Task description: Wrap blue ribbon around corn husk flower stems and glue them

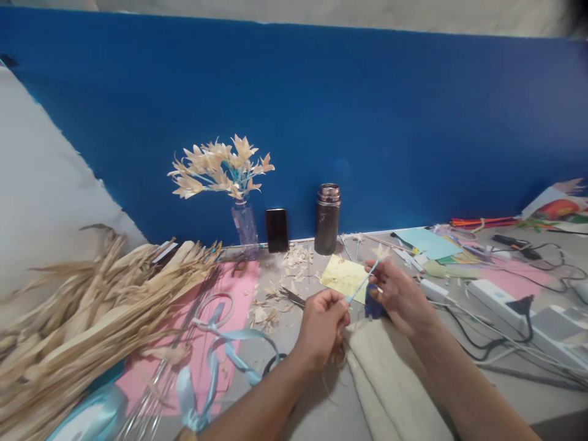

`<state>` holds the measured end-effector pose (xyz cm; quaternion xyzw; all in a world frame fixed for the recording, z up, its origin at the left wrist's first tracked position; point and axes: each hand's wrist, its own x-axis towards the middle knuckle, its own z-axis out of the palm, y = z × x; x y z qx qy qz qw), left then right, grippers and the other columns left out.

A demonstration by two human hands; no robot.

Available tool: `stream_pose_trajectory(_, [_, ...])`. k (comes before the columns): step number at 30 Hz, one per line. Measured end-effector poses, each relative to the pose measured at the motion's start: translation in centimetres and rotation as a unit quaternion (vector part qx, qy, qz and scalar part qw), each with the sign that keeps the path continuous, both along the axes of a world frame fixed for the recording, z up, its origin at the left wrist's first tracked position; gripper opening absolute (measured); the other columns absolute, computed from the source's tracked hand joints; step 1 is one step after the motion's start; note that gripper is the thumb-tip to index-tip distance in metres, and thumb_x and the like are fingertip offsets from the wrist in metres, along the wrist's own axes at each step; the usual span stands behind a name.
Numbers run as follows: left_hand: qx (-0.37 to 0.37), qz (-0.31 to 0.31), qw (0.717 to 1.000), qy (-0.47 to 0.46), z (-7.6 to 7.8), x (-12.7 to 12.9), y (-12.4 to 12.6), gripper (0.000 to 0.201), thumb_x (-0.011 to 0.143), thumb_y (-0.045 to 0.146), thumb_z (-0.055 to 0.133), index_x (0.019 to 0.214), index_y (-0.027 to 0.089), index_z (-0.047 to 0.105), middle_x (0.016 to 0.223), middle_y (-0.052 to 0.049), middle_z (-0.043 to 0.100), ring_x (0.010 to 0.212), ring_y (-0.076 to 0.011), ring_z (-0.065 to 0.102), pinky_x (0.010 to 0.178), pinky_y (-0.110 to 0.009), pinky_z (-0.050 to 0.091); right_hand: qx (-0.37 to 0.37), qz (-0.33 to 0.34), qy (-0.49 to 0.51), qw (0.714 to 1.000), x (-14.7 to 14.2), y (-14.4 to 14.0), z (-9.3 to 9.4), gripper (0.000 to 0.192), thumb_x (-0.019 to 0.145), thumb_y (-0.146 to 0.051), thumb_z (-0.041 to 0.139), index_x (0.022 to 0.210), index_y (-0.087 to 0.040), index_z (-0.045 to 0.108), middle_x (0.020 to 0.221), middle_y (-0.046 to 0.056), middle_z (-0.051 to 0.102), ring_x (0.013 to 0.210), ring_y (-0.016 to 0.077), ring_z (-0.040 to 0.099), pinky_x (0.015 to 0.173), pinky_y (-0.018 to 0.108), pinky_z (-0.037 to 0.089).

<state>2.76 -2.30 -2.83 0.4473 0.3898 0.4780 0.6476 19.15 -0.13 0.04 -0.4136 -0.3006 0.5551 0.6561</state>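
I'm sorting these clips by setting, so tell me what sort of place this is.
Most likely a handicraft worktable. Dried husk strips are piled on the left, finished husk flowers stand in a small vase, and both hands, left hand and right hand, hold a light-blue stem over the scrap-strewn tabletop.

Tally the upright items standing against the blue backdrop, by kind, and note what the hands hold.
Vase with husk flowers: 1
Phone: 1
Metal flask: 1
Total: 3
The left hand and right hand pinch one light blue stem between them.
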Motion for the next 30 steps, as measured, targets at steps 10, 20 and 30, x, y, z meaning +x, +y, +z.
stream_pose_trajectory(10, [-0.081,-0.018,0.992,-0.095,0.5,-0.2,0.3,0.024,0.065,0.029,0.075,0.07,0.018,0.054,0.051,0.004,0.056,0.033,-0.0019,0.027,0.035,-0.017,0.011,0.028,0.02,0.019,0.999,0.4,0.3,-1.2,0.024,0.062,-0.041,0.09,0.07,-0.024,0.075,0.082,0.001,0.07,0.064,0.014,0.055,0.051,0.026,0.048])
stream_pose_trajectory(20, [0.166,0.042,0.975,0.138,0.6,-0.2,-0.6,0.02,0.084,0.028,0.062,0.066,0.018,0.063,0.063,0.0,0.057,0.055,-0.0118,0.048,0.054,-0.024,0.036,0.019,-0.032,-0.008,0.999,0.6,0.7,-1.1,0.039,0.048,-0.044,0.096,0.059,-0.02,0.067,0.062,-0.002,0.062,0.054,0.0096,0.049,0.045,0.022,0.042])
stream_pose_trajectory(30, [0.393,0.052,0.827,0.398,0.3,-1.1,-0.5,0.024,0.097,0.017,0.039,0.078,0.022,0.054,0.078,-0.004,0.056,0.072,-0.018,0.05,0.066,-0.03,0.034,-0.013,-0.064,-0.078,0.995,0.2,1.5,-1.0,0.049,0.05,-0.046,0.094,0.052,-0.02,0.053,0.048,-0.008,0.045,0.044,0.0067,0.037,0.038,0.021,0.03])
